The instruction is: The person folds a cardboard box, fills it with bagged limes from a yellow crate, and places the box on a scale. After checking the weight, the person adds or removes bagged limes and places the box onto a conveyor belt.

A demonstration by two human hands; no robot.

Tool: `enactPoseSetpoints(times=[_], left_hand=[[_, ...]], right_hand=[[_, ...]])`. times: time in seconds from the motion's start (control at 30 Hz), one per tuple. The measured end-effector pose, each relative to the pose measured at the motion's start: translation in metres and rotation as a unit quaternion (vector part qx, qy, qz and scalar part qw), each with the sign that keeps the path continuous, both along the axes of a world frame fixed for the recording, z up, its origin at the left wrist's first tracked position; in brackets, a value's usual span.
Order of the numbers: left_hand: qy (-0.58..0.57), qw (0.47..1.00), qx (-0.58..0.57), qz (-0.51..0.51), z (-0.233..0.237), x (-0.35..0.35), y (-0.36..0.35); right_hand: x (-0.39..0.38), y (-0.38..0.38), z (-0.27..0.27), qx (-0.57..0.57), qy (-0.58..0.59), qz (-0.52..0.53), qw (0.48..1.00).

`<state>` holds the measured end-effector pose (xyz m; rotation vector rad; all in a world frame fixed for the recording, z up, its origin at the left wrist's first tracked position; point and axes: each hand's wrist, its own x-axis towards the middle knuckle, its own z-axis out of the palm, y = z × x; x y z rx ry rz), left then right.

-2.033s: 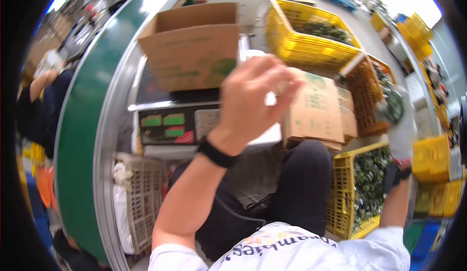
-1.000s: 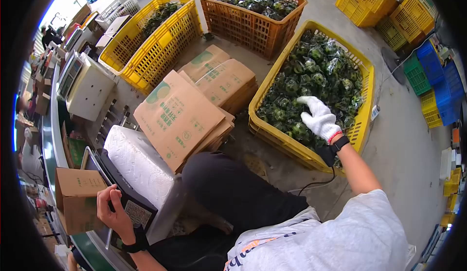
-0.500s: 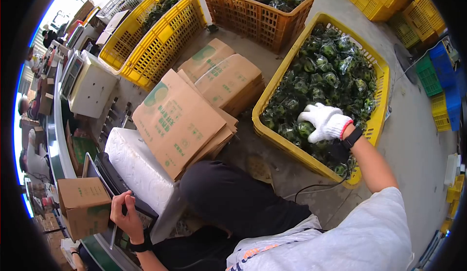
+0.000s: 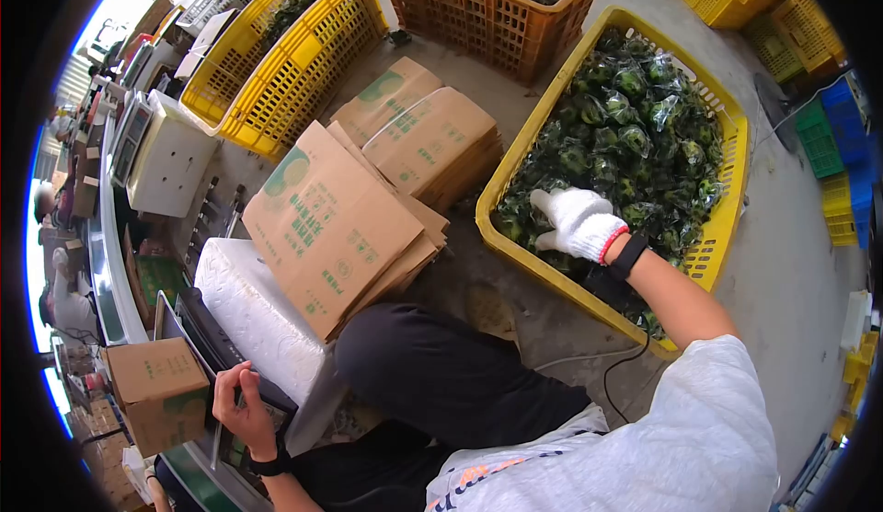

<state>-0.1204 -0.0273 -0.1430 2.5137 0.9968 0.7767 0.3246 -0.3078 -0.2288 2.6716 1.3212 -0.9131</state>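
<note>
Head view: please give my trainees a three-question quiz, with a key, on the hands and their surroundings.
1. True or false: both hands wear gloves.
2. The white-gloved right hand is over: (a) the orange plastic crate; (b) the rectangular yellow plastic crate filled with plastic-wrapped green produce; (c) the white foam block.
3. Fill in: the printing on the stacked flat brown cardboard is ____.

Key: 1 false, the left hand is bare; 2 b; 3 green.

White light is glaring along the upper-left edge, the wrapped greens (image 4: 625,135) are throwing small glints, the wide lens is bending outer lines, and black is swallowing the corners.
</note>
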Motion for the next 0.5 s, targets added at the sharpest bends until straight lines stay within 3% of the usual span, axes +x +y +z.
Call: enactPoseSetpoints(times=[0.1,0.13,0.17,0.2,0.33,0.37,0.43,0.5], left_hand=[[-0.021,1.000,-0.020,0.003,0.001,0.005,0.000],[-0.026,0.999,-0.012,-0.015,0.001,0.007,0.002],[-0.031,0.999,-0.002,-0.026,0.002,0.009,0.003],[-0.049,0.999,-0.020,-0.011,-0.002,0.010,0.003],[-0.059,0.997,-0.008,-0.040,0.008,0.033,-0.006],[-0.089,0.994,-0.030,-0.051,0.004,0.034,-0.007],[-0.124,0.989,-0.022,-0.079,-0.009,0.035,-0.006],[-0.121,0.990,-0.019,-0.070,-0.012,0.035,-0.014]], right_hand=[[0.014,-0.019,0.004,0.085,0.103,-0.153,0.979],[0.018,-0.029,-0.007,0.188,0.147,-0.202,0.950],[0.026,-0.038,-0.022,0.307,0.291,-0.239,0.874],[0.019,-0.032,0.013,0.307,0.361,-0.271,0.838],[-0.039,0.049,0.118,0.343,0.359,-0.168,0.852],[-0.057,0.078,0.138,0.381,0.381,-0.071,0.840],[-0.110,0.137,0.177,0.395,0.460,-0.001,0.795],[-0.162,0.200,0.217,0.399,0.474,0.164,0.768]])
